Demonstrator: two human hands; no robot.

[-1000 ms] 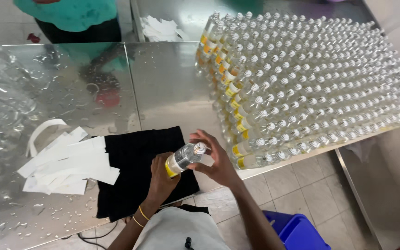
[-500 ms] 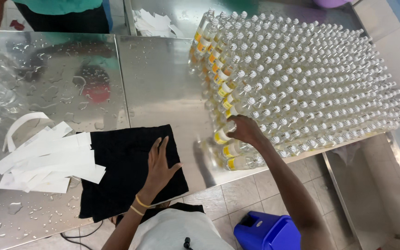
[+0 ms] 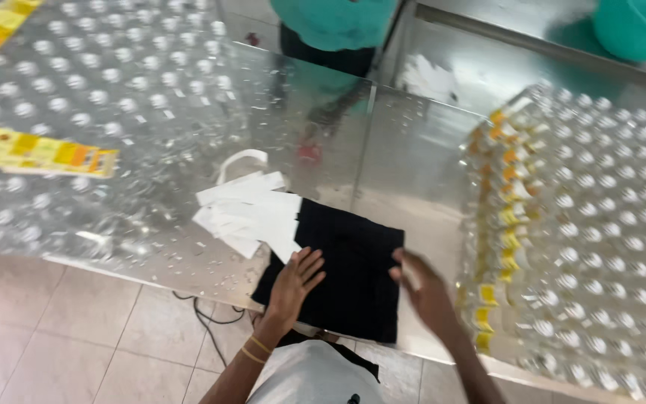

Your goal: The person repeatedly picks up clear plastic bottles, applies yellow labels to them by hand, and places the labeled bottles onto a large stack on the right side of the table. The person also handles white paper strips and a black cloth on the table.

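The left hand (image 3: 293, 284) lies flat on the black cloth (image 3: 353, 273) at the near edge of the steel counter (image 3: 405, 187), fingers spread and empty. The right hand (image 3: 424, 292) hovers, blurred, at the cloth's right edge, fingers loosely open and empty. White papers (image 3: 252, 213) lie left of the cloth; massed bottles (image 3: 592, 247) stand to the right.

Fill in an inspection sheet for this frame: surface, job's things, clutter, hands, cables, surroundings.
Surface: shiny metal table, strewn with small droplets or flecks.
Job's things: black folded cloth at the near edge; white paper strips beside and partly under it.
Clutter: massed clear capped bottles at right, some yellow-labelled; more bottles at left with yellow label strips.
Hands: left hand flat on the cloth, empty; right hand blurred, above the cloth's right edge, empty.
Cables: dark cable on the floor under the table edge.
Surroundings: beige tiled floor; another person in a teal top across the table; teal tub.
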